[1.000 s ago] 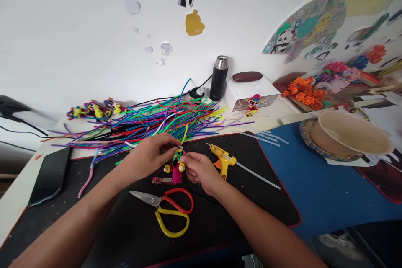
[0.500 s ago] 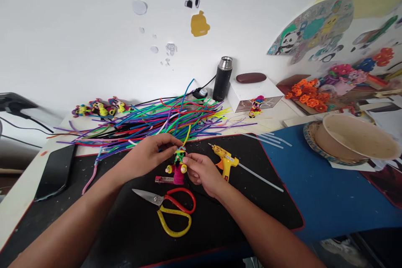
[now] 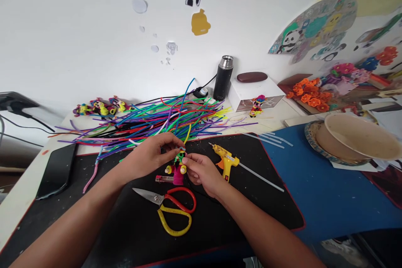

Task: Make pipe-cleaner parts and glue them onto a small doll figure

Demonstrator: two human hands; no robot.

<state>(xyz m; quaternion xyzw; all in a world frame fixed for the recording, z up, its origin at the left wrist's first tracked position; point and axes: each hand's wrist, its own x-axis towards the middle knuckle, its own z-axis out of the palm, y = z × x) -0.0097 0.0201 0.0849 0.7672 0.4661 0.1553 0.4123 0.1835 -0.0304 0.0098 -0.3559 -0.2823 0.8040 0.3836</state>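
A small pipe-cleaner doll [image 3: 178, 175], with a magenta lower body, yellow cuffs and a green-patterned head, is held upright above the black mat. My right hand [image 3: 202, 172] pinches it from the side, thumb and fingers at the head and shoulder. My left hand [image 3: 157, 153] is closed at the top of the head, thumb and forefinger together on its bluish trim; the exact contact is partly hidden. Behind the doll lies a red lighter [image 3: 165, 179]. Scissors [image 3: 169, 209] with one red and one yellow handle rest just below, and a yellow glue gun [image 3: 225, 161] lies to the right.
Colourful pipe cleaners [image 3: 157, 123] are heaped along the back. Several finished dolls [image 3: 102, 108] lie at the left, another doll [image 3: 257, 105] by the white box [image 3: 248, 92]. A black flask [image 3: 223, 78], phone [image 3: 57, 171], glue sticks [image 3: 271, 139] and large bowl [image 3: 361, 134] surround the mat.
My left fingers have shifted very slightly at the top of the doll's head. The view has moved a little; both hands otherwise keep their hold.
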